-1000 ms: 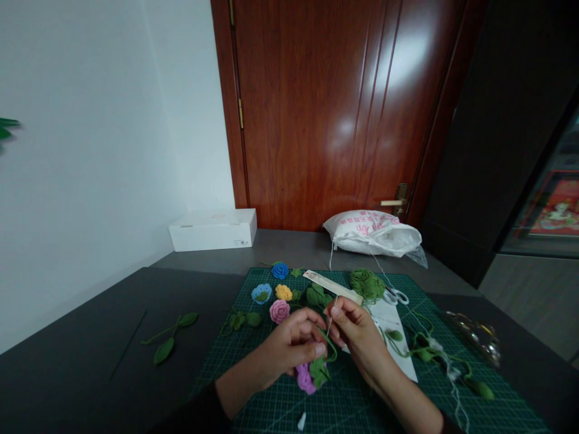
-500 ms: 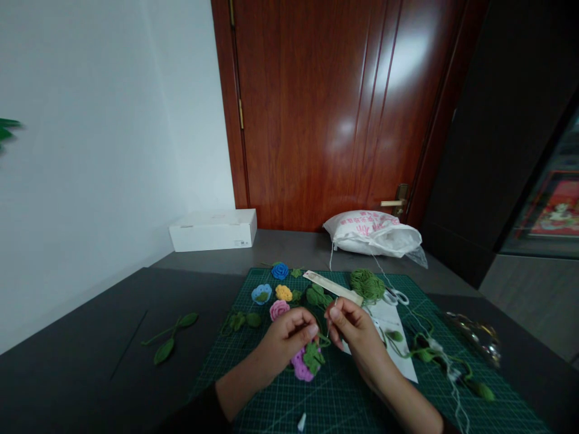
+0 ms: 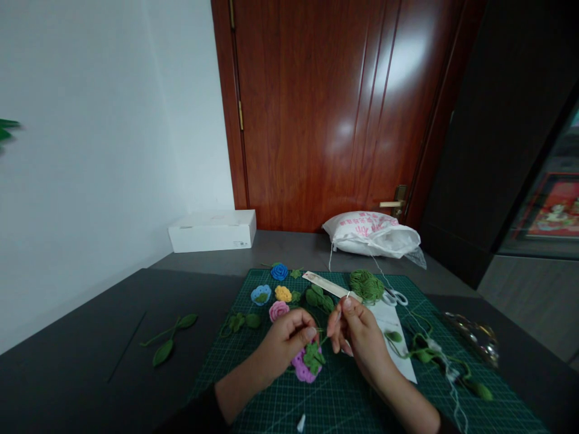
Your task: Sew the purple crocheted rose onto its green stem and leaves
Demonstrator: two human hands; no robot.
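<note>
While the left hand [image 3: 284, 343] closes in a narrow grip on a green crocheted stem [image 3: 322, 336], a crocheted purple flower [image 3: 302, 369] with a knobbly green leaf [image 3: 313, 355] sits just below it. The stem's long axis runs roughly level toward the right hand [image 3: 357, 331], whose thumb and forefinger pinch a fine white thread [image 3: 348, 295] that points up and away. All this lies over a gridded green cutting mat [image 3: 348, 401] on a dark surface [image 3: 90, 313], among crocheted blue [image 3: 279, 272], yellow [image 3: 283, 293] and pink roses [image 3: 278, 311], a fuzzy green yarn ball [image 3: 366, 286] and scissors [image 3: 394, 296]. Beyond, a white cardboard box [image 3: 211, 231] and a plump white sack [image 3: 371, 234] rest on a grey ledge [image 3: 289, 250] before a glossy reddish wooden door [image 3: 316, 120].
</note>
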